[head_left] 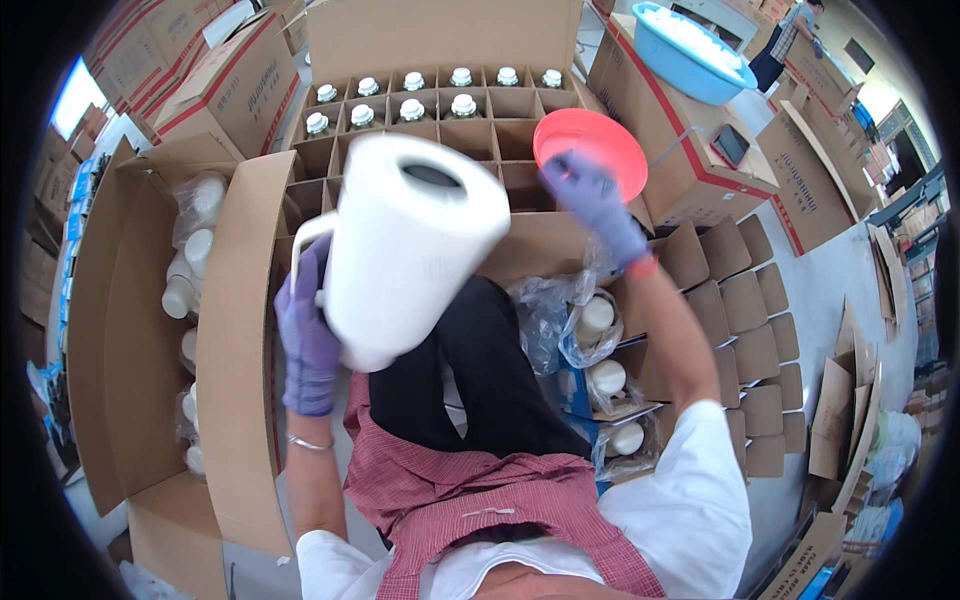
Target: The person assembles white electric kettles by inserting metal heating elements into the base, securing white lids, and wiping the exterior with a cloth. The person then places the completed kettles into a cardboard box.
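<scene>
A large white jug (410, 265) is tilted in front of me, blurred by motion. A dark round opening shows in its upturned wide end. My left hand (308, 335), in a purple glove, is closed round the jug's handle on its left side. My right hand (588, 200), also gloved in purple, is over the near edge of a red basin (612, 150). Its fingers are smeared, so what they hold, if anything, cannot be made out. The basin rests at the right end of a divided carton (440, 225), where several silver-capped bottles (412, 110) stand in the far compartments.
On my left stands an open carton (120, 370) with white jugs (180, 297) in plastic. By my right leg, another box holds wrapped white jugs (607, 377) beside cardboard dividers (740, 300). A blue tub (690, 60) and a phone (730, 146) sit on closed cartons.
</scene>
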A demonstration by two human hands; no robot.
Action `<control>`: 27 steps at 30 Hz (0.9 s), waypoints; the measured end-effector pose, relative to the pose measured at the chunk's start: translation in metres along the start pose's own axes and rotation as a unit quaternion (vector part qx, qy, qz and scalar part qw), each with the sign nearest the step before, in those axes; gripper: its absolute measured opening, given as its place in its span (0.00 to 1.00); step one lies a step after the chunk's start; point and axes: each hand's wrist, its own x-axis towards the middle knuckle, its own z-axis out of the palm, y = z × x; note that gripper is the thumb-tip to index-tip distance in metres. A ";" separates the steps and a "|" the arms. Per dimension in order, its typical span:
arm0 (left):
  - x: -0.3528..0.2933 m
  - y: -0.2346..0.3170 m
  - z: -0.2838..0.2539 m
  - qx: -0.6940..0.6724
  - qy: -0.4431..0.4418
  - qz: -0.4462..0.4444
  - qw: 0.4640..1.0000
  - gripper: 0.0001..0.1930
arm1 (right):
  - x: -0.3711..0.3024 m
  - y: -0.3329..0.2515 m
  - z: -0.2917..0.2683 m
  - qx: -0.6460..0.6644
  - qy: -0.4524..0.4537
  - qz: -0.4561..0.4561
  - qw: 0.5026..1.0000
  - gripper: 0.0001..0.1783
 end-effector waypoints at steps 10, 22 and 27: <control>-0.007 -0.040 -0.067 0.053 -0.078 -0.214 0.972 0.19 | 0.030 0.169 0.057 0.394 -0.043 0.298 0.868 0.11; 0.034 -0.089 -0.077 -0.080 -0.214 -0.317 0.921 0.19 | 0.002 -0.173 -0.046 0.073 0.051 -0.564 0.821 0.17; 0.040 -0.070 -0.072 -0.008 -0.300 -0.333 0.894 0.18 | -0.008 -0.191 -0.054 0.054 -0.024 -0.634 0.771 0.16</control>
